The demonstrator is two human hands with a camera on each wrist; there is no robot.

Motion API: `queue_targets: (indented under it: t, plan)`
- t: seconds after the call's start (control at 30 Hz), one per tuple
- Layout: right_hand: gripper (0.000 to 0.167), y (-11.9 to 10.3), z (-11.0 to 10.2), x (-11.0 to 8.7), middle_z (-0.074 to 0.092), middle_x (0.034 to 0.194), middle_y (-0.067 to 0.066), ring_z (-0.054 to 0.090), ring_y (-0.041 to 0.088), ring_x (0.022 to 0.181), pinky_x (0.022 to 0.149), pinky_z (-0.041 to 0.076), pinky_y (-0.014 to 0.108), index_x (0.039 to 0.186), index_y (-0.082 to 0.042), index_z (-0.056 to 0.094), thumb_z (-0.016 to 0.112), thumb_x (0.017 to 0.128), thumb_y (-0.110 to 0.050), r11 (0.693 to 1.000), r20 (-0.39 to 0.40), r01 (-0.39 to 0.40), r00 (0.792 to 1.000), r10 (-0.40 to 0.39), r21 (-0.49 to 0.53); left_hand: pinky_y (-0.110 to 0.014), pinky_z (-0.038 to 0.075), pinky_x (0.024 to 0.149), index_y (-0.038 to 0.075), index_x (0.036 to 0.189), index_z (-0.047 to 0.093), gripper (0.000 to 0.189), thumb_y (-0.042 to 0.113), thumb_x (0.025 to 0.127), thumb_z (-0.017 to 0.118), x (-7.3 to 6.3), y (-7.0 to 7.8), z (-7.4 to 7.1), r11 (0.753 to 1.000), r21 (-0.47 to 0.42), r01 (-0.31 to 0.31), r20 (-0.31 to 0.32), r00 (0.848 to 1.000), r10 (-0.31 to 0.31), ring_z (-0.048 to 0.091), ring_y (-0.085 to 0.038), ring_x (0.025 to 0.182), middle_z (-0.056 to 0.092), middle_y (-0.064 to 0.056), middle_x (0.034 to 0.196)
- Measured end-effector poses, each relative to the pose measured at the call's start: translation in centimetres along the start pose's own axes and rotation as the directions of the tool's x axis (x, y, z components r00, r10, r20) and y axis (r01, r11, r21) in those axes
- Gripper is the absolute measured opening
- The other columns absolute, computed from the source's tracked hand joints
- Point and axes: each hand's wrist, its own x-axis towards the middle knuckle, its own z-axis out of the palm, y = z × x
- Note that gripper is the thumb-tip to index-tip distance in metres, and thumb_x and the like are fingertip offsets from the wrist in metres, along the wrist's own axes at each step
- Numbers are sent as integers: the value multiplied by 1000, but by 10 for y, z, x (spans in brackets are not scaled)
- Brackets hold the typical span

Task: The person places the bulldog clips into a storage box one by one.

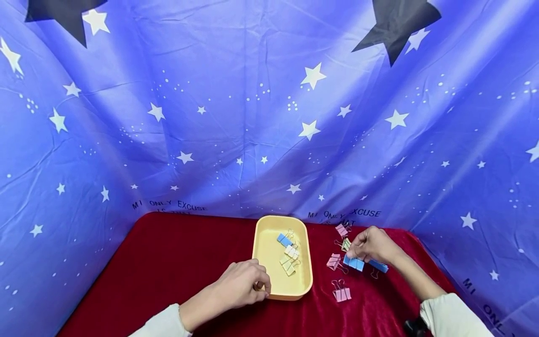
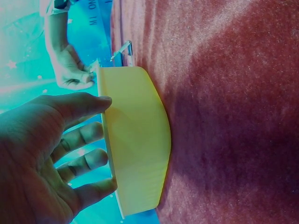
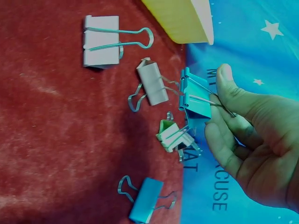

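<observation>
My right hand [image 1: 375,244] pinches a blue binder clip [image 3: 197,95] by its wire handles, above the red cloth. My left hand [image 1: 242,284] grips the rim of a yellow tray [image 2: 138,140] at its near left corner, the thumb [image 2: 88,103] against the outer side. Inside the tray lie a blue clip [image 1: 284,240], a white clip [image 1: 291,252] and a pale yellow clip [image 1: 288,267]. Close around the right hand are a pink clip [image 1: 334,261], a green clip [image 1: 345,245], partly hidden, and another blue clip [image 1: 378,266].
A further pink clip [image 1: 342,294] lies near the tray's right side, and one more pink clip [image 1: 342,230] is toward the back edge. The red cloth [image 1: 168,262] covers the table. A blue star-printed curtain [image 1: 236,117] hangs behind and at both sides.
</observation>
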Motion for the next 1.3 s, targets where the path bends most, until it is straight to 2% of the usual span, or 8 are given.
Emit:
queue_targets:
  t: [0.17,0.37,0.57,0.73,0.83,1.0,1.3]
  plan:
    - [12,-8,-5,2,81,78,5,72,18,67,65,66,38,93,-3,85,91,92,-14,1000,-1,19,1000,-19,-7,-16,37,59,33,83,83,16,19,85,90,0,0,1,1000,-8,2,0,1000,-2,44,7,78,66,15,76]
    - [15,-17,-8,5,81,77,7,74,19,65,65,67,41,94,-2,86,92,92,-16,999,-37,53,998,-53,-13,-17,37,59,32,83,83,16,18,85,90,-1,1,1,1000,1,-5,0,1000,5,45,7,79,66,16,76]
    - [16,-32,-6,11,80,75,6,75,20,65,62,65,33,93,-2,86,93,91,-16,997,-43,82,996,-82,-11,-16,37,60,32,82,83,18,16,85,90,-1,1,0,1000,10,-10,-1,1000,10,44,7,79,65,18,76]
    - [14,-47,-4,17,83,80,6,72,19,65,59,61,29,92,-3,86,93,91,-15,992,-38,125,991,-125,-4,-17,36,59,33,82,82,21,13,82,90,-1,2,-1,1000,20,-8,-5,1000,9,43,8,78,65,17,75]
    - [15,-54,-1,22,82,79,5,69,17,63,57,58,28,93,-3,87,93,91,-17,990,-40,140,989,-140,-1,-17,37,58,33,81,81,22,12,83,89,-1,2,-1,1000,19,-6,-4,1000,6,43,8,78,65,17,75]
    - [15,-65,8,28,80,73,4,73,20,64,58,60,28,92,-4,87,94,90,-18,988,-54,152,987,-152,4,-18,37,57,33,81,82,19,16,84,90,0,1,0,1000,11,-6,-9,1000,6,45,7,78,65,17,75]
    - [16,-87,28,36,82,76,5,75,20,65,60,62,30,92,-5,88,96,88,-18,986,-89,166,982,-165,7,-17,37,57,33,81,81,21,14,82,90,-1,2,-1,1000,20,-6,-14,1000,7,44,8,78,64,18,74]
